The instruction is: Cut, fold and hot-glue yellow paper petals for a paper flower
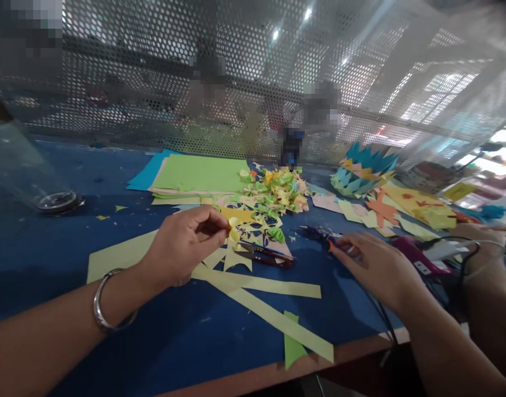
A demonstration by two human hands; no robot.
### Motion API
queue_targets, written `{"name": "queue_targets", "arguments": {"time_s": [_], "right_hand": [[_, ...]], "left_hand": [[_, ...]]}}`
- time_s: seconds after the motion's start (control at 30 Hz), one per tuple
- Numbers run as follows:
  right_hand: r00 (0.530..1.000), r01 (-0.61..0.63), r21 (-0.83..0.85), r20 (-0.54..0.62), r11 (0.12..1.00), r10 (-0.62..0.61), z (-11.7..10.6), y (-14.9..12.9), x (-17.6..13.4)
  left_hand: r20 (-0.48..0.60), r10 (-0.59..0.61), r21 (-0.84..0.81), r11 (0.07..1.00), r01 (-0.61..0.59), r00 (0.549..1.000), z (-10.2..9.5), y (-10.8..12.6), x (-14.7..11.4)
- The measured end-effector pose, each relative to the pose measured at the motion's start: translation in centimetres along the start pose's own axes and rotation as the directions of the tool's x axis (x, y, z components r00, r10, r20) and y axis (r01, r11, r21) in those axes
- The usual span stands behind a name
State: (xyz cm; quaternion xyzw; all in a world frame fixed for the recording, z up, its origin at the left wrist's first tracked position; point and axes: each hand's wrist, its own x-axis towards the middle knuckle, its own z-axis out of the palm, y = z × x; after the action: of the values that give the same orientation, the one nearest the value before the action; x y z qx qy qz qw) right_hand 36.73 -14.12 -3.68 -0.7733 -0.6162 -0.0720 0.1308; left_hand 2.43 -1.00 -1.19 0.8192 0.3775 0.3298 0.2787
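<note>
My left hand [190, 237], with a silver bangle at the wrist, pinches a small yellow paper piece [233, 227] between thumb and fingertips. My right hand [372, 264] is bent, its thumb and fingers closing on a small orange thing [330, 245] whose kind I cannot make out. A dark tangled clump [317, 232] lies just beyond those fingertips. Between the hands, scissors [267, 255] rest on cut paper scraps. A heap of small folded green and yellow paper pieces [281, 190] sits behind them. Pale yellow strips [273, 285] cross on the blue table [154, 342] below.
Stacked green sheets [207, 172] lie at the back, near a glass bottle [33, 171] on the left. At right are a blue-and-yellow paper crown [360, 171], a maroon device [418, 256] with cables, and another person's hand [480, 237]. A perforated metal screen [154, 99] stands behind.
</note>
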Motion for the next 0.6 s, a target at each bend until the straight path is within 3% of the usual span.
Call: {"name": "queue_targets", "arguments": {"time_s": [0.13, 0.3, 0.37, 0.4, 0.47, 0.6], "right_hand": [[0.984, -0.171, 0.052, 0.057, 0.984, 0.168, 1.3, 3.0, -1.1], [0.950, -0.306, 0.221, 0.126, 0.926, 0.284, 1.9, 3.4, -0.1], [0.932, -0.361, 0.368, 0.126, 0.857, 0.339, 1.9, 3.3, 0.0], [0.920, -0.386, 0.479, 0.146, 0.788, 0.362, 1.9, 3.2, -0.2], [0.906, -0.404, 0.716, 0.226, 0.569, 0.358, 1.6, 2.9, -0.9], [0.931, -0.352, 0.925, 0.330, 0.141, 0.158, 0.5, 1.9, -2.5]], "left_hand": [[0.004, 0.024, 0.005, 1.000, -0.024, 1.000, 0.0, 0.1, 0.2], [0.022, -0.004, 0.047, 0.999, 0.003, 1.000, -0.2, 0.1, 0.0], [0.034, -0.003, 0.022, 1.000, 0.003, 0.999, -0.2, -0.2, 0.0], [0.035, 0.000, -0.001, 1.000, 0.000, 0.999, -0.2, -0.4, 0.0], [0.031, 0.001, -0.048, 0.999, 0.001, 1.000, -0.1, -0.8, 0.0], [0.044, -0.024, -0.077, 0.997, 0.027, 0.999, 0.1, -0.8, 0.2]]}}
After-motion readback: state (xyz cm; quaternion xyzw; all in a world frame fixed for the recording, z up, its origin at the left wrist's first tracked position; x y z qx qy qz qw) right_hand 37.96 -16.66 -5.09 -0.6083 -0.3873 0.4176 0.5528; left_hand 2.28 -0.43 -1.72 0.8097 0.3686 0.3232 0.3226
